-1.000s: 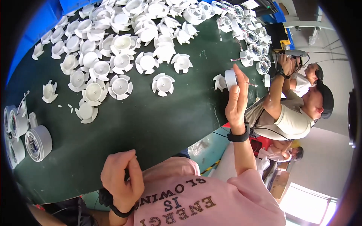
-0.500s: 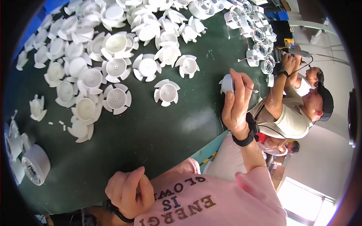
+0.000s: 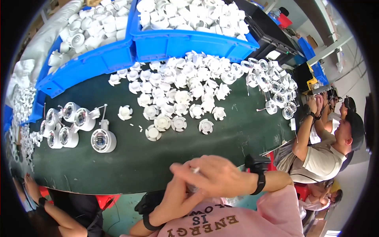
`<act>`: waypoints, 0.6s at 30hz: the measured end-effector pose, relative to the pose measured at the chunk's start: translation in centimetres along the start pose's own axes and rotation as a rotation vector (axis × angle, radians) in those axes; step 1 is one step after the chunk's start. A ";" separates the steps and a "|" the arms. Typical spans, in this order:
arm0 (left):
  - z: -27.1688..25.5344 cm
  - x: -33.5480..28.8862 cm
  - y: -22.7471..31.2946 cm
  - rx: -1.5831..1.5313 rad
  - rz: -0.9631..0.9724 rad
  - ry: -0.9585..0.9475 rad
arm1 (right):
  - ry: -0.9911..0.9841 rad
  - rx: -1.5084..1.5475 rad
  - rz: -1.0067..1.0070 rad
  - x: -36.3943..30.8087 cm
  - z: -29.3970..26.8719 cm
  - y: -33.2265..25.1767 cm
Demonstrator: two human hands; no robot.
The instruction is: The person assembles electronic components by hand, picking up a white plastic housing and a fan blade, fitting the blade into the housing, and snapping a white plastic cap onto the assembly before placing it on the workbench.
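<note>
Both my hands meet close to my chest, above the table's near edge. My right hand [image 3: 219, 175] is closed over a small white motor unit, mostly hidden by the fingers; a white bit of it [image 3: 195, 170] shows between them. My left hand [image 3: 177, 199] presses against the same piece from below, its fingers wrapped and partly covered by the right hand. Beyond them on the dark green table [image 3: 158, 166] lies a pile of white fan blades [image 3: 179, 123], with a single fan blade [image 3: 205, 126] nearest my hands.
Assembled white round units [image 3: 103, 141] stand at left. White motor housings with wires [image 3: 277, 98] cluster at right. Blue bins [image 3: 193, 44] full of white parts line the back. A co-worker [image 3: 319, 146] sits at right; another person's arm [image 3: 55, 215] shows lower left.
My right hand has come from the table's right side to my chest with the white motor unit. My left hand has risen to meet it. The view has tilted up, showing the bins.
</note>
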State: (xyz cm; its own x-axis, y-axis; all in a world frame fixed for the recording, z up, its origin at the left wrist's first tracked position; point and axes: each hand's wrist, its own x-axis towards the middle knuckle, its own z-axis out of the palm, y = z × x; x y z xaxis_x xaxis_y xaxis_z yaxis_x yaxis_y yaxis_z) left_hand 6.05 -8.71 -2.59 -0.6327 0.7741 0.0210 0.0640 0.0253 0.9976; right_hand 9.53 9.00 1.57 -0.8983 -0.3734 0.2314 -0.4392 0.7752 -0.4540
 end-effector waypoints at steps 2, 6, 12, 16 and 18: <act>0.3 -0.1 -1.6 -0.094 -0.014 0.035 | -0.025 0.058 -0.062 0.6 0.7 0.0; -0.9 -0.7 -0.3 -0.523 -0.273 0.189 | -0.126 0.467 -0.018 2.8 -3.2 2.1; -2.2 -1.2 -2.7 -0.628 -0.231 0.303 | 0.526 -0.102 0.312 6.7 -10.6 17.7; -1.5 -1.3 -2.6 -0.698 -0.233 0.415 | 0.704 -0.400 0.693 11.0 -16.1 26.3; -1.2 -1.6 -2.2 -0.595 -0.259 0.393 | 0.587 -0.622 0.882 12.0 -17.1 29.2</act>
State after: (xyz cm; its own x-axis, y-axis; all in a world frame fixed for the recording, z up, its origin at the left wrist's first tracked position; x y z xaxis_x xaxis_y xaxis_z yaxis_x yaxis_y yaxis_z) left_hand 5.97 -10.74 -4.71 -0.8063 0.5048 -0.3081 -0.4808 -0.2560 0.8386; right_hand -13.95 35.90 5.81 -0.6740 0.5630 0.4783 0.5404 0.8172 -0.2003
